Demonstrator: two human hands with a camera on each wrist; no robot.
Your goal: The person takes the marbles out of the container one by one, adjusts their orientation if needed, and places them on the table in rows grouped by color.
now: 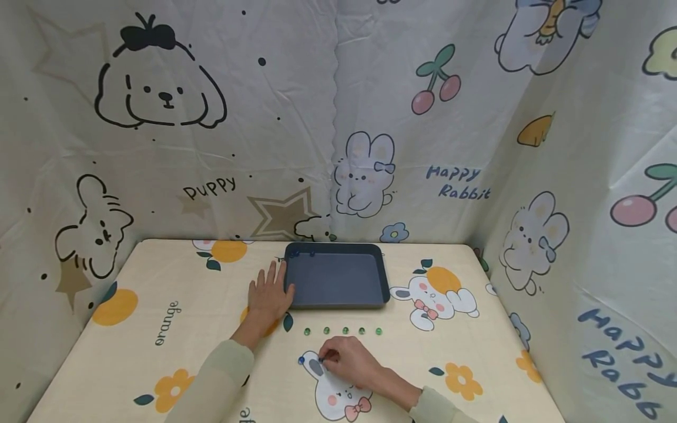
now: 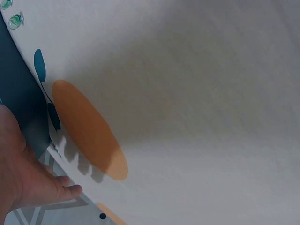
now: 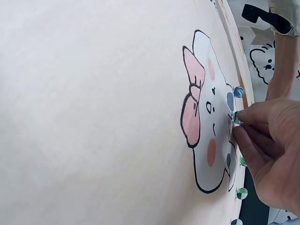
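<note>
Right hand [image 1: 349, 361], nearest, pinches a blue marble [image 3: 236, 117] w/ curled fingers [image 3: 253, 140] on the tabletop [image 1: 158, 305]; another blue marble [image 1: 301, 360] lies just beside. Risk: round glass could slip from the pinch and roll into the green marbles [image 1: 344, 331] row beyond. Farther on, left hand [image 1: 271, 291] lies flat, fingers straight, against the tray [image 1: 338, 305] edge, holding nothing.

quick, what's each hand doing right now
Left hand: open, flat on the table, touching the tray.
Right hand: fingertips pinching a blue marble on the cloth.
</note>
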